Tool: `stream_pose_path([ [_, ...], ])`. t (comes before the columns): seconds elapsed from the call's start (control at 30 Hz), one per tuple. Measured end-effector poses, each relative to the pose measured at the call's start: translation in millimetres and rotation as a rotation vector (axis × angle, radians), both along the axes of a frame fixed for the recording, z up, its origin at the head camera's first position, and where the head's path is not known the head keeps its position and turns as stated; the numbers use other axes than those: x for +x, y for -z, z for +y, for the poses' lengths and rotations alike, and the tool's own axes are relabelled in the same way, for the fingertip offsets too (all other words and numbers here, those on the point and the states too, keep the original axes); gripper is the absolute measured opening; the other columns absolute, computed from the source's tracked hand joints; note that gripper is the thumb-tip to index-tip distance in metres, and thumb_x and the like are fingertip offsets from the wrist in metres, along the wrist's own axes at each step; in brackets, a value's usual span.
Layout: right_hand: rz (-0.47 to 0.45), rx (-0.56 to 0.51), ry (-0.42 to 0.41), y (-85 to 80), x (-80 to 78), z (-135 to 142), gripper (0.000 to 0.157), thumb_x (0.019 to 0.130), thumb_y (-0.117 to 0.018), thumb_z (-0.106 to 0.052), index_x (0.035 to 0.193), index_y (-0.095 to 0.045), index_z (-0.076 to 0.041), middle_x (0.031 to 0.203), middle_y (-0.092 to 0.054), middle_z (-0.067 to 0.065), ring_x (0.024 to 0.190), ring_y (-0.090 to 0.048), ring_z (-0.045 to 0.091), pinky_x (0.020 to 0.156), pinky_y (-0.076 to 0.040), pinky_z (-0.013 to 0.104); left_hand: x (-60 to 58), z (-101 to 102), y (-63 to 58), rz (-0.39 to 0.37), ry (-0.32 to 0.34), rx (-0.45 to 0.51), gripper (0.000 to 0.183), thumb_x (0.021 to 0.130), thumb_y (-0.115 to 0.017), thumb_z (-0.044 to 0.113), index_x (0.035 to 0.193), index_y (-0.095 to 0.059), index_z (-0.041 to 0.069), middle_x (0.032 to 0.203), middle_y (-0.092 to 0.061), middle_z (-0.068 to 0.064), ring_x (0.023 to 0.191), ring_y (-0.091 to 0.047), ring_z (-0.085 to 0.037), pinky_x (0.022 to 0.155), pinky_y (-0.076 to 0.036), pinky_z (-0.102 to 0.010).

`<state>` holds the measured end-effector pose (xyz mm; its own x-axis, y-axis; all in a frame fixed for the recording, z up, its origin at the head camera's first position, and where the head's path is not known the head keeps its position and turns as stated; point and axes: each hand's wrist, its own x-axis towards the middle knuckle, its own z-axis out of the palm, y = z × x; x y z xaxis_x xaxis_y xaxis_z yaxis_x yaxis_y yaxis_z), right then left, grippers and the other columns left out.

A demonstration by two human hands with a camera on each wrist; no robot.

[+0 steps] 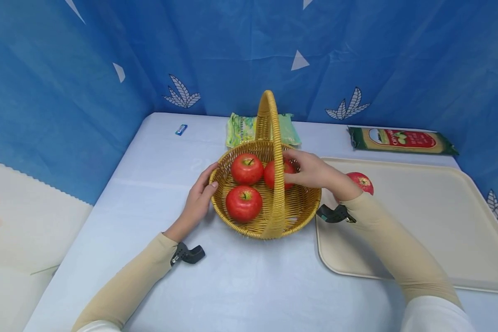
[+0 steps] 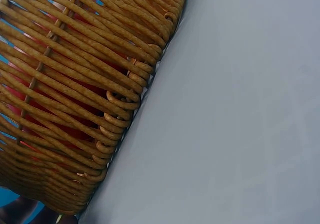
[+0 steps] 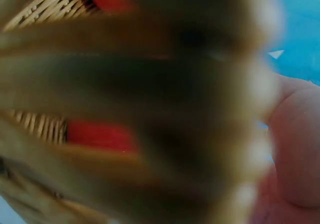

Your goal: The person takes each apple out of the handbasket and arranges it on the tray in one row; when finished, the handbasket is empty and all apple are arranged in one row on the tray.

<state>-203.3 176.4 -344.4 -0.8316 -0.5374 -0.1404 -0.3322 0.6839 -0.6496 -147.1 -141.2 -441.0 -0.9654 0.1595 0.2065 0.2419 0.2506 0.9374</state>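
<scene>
1 bskt, handle near-far | L hand holds rim | R hand grips apple

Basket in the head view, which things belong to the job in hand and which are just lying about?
Likely in the job:
basket, left hand holding its rim
apple in right hand's grip
two more apples inside
tray with a fourth apple

Seemingly just lying about:
green packet behind basket
small blue packet
long packet behind tray
</scene>
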Motion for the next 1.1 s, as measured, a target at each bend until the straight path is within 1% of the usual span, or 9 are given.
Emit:
stream_pose_path([
  [0.1,0.016,0.017,0.006,2.2,0.5,-1,0.067,0.092,-0.074,-0.027,0.15,-0.047,-0.008,0.137,-0.062,0.017,0.117,-0.061,0.033,0.099,-0.055,0.051,-0.6,0,1.5,0.002,0.0,0.0,0.052,0.107,-0.042,0.014,0.158,-0.037,0.014,0.166,-0.036,-0.008,0.154,-0.034,-0.028,0.125,-0.029,-0.05],
  [0.23,0.062,0.042,-0.011,9.4,1.1,-4,0.065,0.087,-0.078,-0.026,0.144,-0.052,-0.008,0.13,-0.064,0.015,0.112,-0.061,0.031,0.097,-0.055,0.049,-1.0,0,2.3,0.005,0.004,0.004,0.052,0.107,-0.042,0.014,0.159,-0.037,0.014,0.166,-0.036,-0.008,0.154,-0.034,-0.028,0.125,-0.029,-0.05],
  [0.33,0.109,0.039,-0.029,14.9,1.9,-5,0.061,0.084,-0.081,-0.025,0.137,-0.056,-0.008,0.128,-0.065,0.015,0.11,-0.061,0.03,0.095,-0.055,0.05,-0.9,0,2.6,0.004,0.002,0.0,0.052,0.107,-0.043,0.014,0.159,-0.037,0.015,0.166,-0.036,-0.008,0.153,-0.035,-0.028,0.125,-0.03,-0.05],
  [0.43,0.137,0.029,-0.036,17.5,1.8,-7,0.06,0.082,-0.083,-0.023,0.135,-0.057,-0.008,0.128,-0.065,0.015,0.112,-0.06,0.03,0.096,-0.054,0.05,-0.8,0,2.4,0.007,0.002,0.0,0.052,0.107,-0.043,0.014,0.159,-0.037,0.014,0.165,-0.037,-0.009,0.153,-0.035,-0.029,0.125,-0.03,-0.05],
  [0.63,0.142,0.012,-0.059,16.7,3.4,-9,0.064,0.081,-0.085,-0.022,0.136,-0.055,-0.007,0.132,-0.062,0.017,0.118,-0.059,0.032,0.1,-0.053,0.052,-0.6,0,1.8,0.02,-0.001,-0.005,0.052,0.107,-0.043,0.014,0.159,-0.037,0.014,0.165,-0.038,-0.009,0.153,-0.036,-0.028,0.124,-0.031,-0.05],
  [0.87,0.099,0.003,-0.052,15.7,5.4,-10,0.071,0.081,-0.085,-0.023,0.141,-0.051,-0.007,0.133,-0.061,0.015,0.119,-0.059,0.031,0.1,-0.053,0.051,-1.9,0,2.7,0.025,0.003,0.0,0.052,0.107,-0.043,0.014,0.158,-0.037,0.013,0.165,-0.038,-0.008,0.153,-0.035,-0.026,0.125,-0.03,-0.049],
  [1.1,0.102,0.008,-0.048,17.1,4.8,-10,0.07,0.081,-0.085,-0.023,0.14,-0.052,-0.008,0.133,-0.061,0.015,0.12,-0.059,0.031,0.1,-0.053,0.051,-2.1,0,3.7,0.022,0.005,-0.004,0.052,0.107,-0.043,0.013,0.158,-0.037,0.013,0.165,-0.037,-0.008,0.153,-0.035,-0.027,0.125,-0.03,-0.05],
])
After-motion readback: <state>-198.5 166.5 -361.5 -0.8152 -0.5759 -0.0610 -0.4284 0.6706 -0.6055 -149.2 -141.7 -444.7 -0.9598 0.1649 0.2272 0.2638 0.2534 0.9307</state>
